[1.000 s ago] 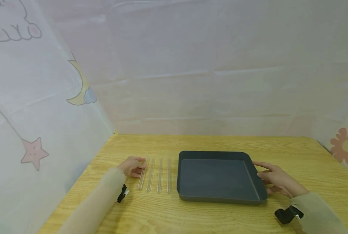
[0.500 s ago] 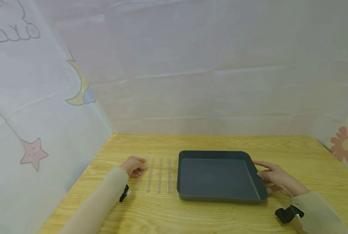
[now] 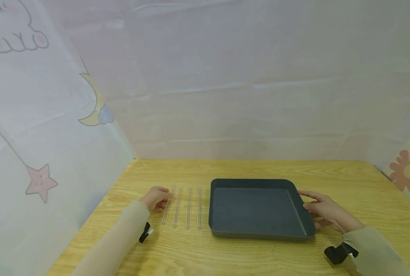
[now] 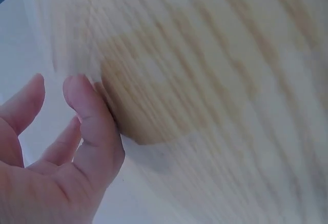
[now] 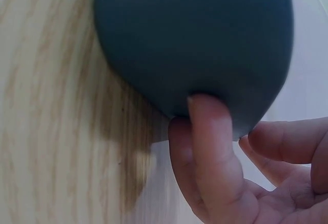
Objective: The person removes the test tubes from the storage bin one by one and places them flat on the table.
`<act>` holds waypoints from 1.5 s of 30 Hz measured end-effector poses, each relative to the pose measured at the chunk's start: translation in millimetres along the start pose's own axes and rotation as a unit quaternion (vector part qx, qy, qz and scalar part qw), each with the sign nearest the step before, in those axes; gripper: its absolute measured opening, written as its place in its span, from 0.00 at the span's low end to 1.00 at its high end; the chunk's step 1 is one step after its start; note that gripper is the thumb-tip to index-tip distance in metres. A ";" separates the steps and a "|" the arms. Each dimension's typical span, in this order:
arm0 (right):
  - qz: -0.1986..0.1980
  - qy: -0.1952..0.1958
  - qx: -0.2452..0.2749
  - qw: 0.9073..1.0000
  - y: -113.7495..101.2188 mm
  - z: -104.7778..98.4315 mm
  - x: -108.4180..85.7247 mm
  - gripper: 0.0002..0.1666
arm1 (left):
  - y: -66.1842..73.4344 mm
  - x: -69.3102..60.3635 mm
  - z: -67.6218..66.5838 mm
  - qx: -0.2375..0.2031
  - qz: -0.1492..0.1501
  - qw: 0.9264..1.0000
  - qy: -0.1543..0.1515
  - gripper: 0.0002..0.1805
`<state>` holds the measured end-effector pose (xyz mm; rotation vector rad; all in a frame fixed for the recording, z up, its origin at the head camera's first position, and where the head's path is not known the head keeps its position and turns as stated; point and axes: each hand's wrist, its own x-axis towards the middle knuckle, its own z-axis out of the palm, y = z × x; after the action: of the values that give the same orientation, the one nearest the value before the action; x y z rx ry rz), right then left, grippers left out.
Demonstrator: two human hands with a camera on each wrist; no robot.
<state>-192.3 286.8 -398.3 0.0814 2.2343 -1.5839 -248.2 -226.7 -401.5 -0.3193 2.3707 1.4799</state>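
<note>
Several clear test tubes lie side by side on the table, rounded ends toward me. At the leftmost test tube (image 3: 165, 218), my left hand (image 3: 156, 198) reaches in from the left, its fingertips at the tube's side. In the left wrist view, the thumb (image 4: 25, 103) stands apart from the fingers, and clear plastic shows blurred beyond them. To the right of the tubes sits a dark grey rectangular tray (image 3: 256, 211), with nothing in it. My right hand (image 3: 329, 211) touches its right wall; the right wrist view shows fingertips (image 5: 210, 116) against the outside of the tray.
The wooden table (image 3: 239, 257) runs back to a pale printed cloth (image 3: 253, 115) that hangs behind and at both sides. A narrow strip of table separates the rightmost tube (image 3: 199, 209) from the tray.
The leftmost test tube looked blurred half a second ago and now lies sharp, about where it was one second ago. My left hand has shifted slightly; the right hand and tray stay put.
</note>
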 end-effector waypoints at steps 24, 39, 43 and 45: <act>-0.008 -0.004 -0.001 1.000 1.2 -0.4 4.7 0.38 | 11.0 -18.1 5.2 -0.086 0.080 0.993 -0.021 0.26; -0.010 -0.006 -0.004 1.000 0.5 -1.1 4.0 0.38 | 22.7 -30.7 22.3 -0.105 0.086 0.987 -0.085 0.28; -0.007 -0.004 -0.002 1.000 -0.3 -0.9 4.8 0.38 | 25.4 -31.4 26.1 -0.100 0.086 0.986 -0.099 0.27; -0.008 -0.004 -0.002 1.000 -0.3 -0.9 5.1 0.38 | 27.1 -31.7 28.1 -0.101 0.083 0.986 -0.105 0.26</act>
<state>-197.4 286.5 -399.6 0.0547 2.2371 -1.5847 -224.2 -189.0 -378.2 -0.0094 2.1297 1.7417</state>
